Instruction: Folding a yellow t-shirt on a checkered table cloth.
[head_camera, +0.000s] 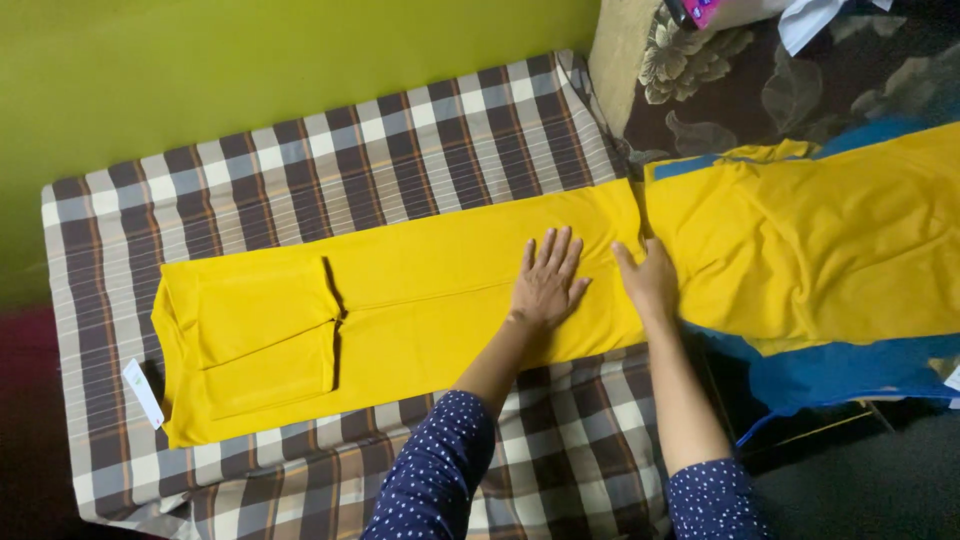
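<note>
A long yellow garment lies stretched across a checked brown-and-white mattress that sits against a green wall, its sleeves folded inward at the left end, where a small white tag pokes out. The garment's right portion runs off the mattress edge and onto a blue cloth spread over the neighbouring surface. The likeliest trouble, as I judge it, is at that gap: the fabric bridges two surfaces there, so any push or pull could drag the overhanging part, crease it, or let the neat folded sleeves shift out of line. The left hand lies palm down on the garment's middle, fingers spread flat and gripping nothing. The right hand rests just beside it at the mattress edge, also flat and open, thumb angled toward the left hand, pressing the cloth near the seam between surfaces. Both forearms reach in from the near side, in navy dotted sleeves. A dark floral cover lies far right.
</note>
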